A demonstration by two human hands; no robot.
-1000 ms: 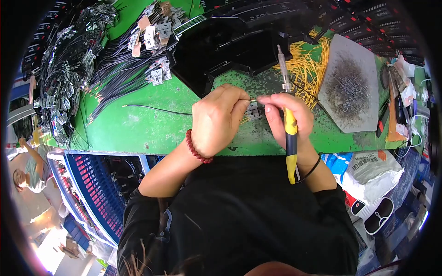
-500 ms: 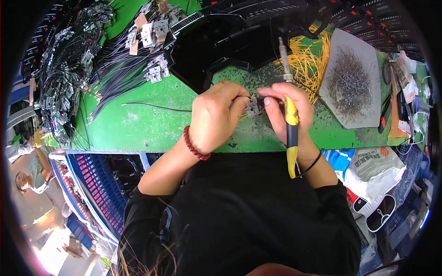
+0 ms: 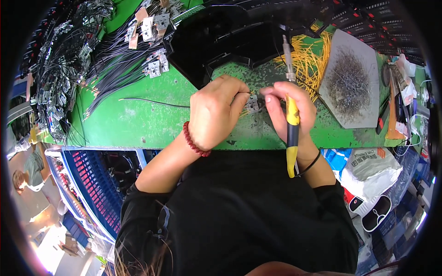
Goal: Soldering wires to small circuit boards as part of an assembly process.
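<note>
My left hand (image 3: 215, 108) is closed in a pinch on a thin black wire (image 3: 154, 101), whose free end trails left over the green table. A small grey circuit board (image 3: 252, 105) lies between my hands, next to my left fingertips. In my right hand (image 3: 297, 108) rests a yellow-and-black soldering iron (image 3: 293, 120), its metal tip pointing away from me. The right thumb and index finger are bent toward the board, slightly blurred, and stay a little apart from it. Whether a fine strand lies between them is too small to tell.
Black wires with boards (image 3: 154, 69) and a dark tangle of wired parts (image 3: 64, 78) lie on the left. A shiny black plastic shell (image 3: 202, 41) stands ahead. Yellow wires (image 3: 306, 60) and a grey plate with solder spatter (image 3: 334, 99) lie on the right.
My right thumb and fingers have moved slightly away from the board. My left hand keeps its pinch, and the soldering iron stays in my right hand.
</note>
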